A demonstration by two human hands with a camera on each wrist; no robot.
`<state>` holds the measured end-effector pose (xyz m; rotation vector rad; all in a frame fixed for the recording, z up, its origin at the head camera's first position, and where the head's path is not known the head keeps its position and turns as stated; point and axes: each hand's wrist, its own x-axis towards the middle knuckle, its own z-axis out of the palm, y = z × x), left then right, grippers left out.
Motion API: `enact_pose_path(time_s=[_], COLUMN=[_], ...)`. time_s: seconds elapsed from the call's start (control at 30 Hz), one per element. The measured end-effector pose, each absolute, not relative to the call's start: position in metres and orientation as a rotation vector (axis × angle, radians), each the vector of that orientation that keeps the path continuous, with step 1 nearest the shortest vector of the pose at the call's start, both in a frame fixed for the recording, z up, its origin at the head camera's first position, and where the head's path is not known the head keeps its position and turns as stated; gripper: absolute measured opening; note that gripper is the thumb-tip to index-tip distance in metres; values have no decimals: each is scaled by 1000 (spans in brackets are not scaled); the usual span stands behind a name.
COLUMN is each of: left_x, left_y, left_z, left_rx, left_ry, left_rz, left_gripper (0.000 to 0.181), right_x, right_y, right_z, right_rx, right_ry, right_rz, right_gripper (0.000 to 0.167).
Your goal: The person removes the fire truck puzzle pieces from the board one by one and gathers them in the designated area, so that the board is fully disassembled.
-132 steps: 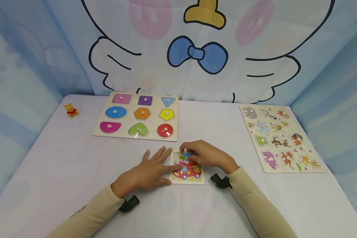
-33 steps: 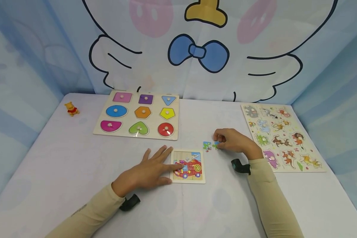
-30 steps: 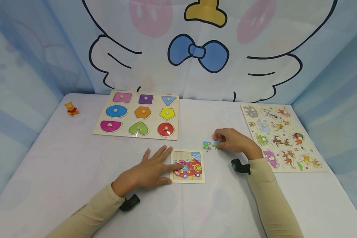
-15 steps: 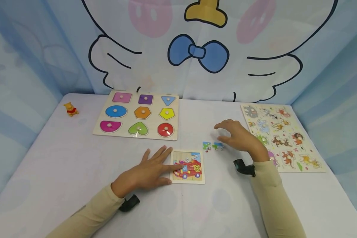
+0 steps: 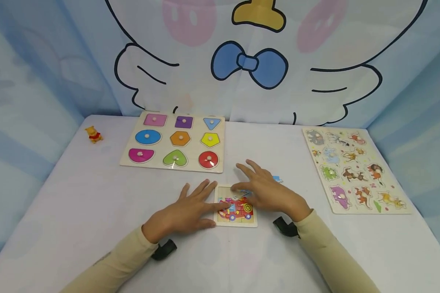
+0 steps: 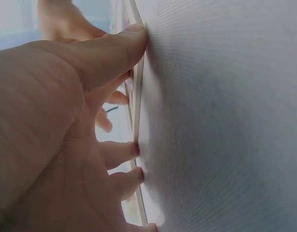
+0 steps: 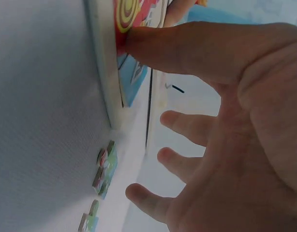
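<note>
Puzzle (image 5: 236, 216) lies flat on the table (image 5: 220, 260), between my two hands. I have my left hand (image 5: 183, 215) released, fingers spread, index finger across the puzzle. My right hand (image 5: 265, 191) is also released, fingers extended, thumb touching the puzzle. Two loose pieces (image 7: 106, 169) lie near it; shape board (image 5: 195, 151) farther back.

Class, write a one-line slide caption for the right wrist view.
Right hand, fingers spread, at a small framed puzzle, with two loose pieces lying apart from it on the white cloth.
</note>
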<state>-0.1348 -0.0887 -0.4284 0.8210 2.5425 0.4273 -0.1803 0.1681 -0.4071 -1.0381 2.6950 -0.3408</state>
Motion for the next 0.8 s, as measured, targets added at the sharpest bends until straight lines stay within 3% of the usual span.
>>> enact_pose_path(time_s=[0.8], left_x=[-135], left_y=[-87], left_z=[-427], left_rx=[830], left_ry=[2542], left_rz=[432], left_gripper=[60], right_x=[-181], right_y=[175], right_z=[-408], right_rx=[-1076], right_ry=[2707], right_rz=[-387], right_gripper=[31])
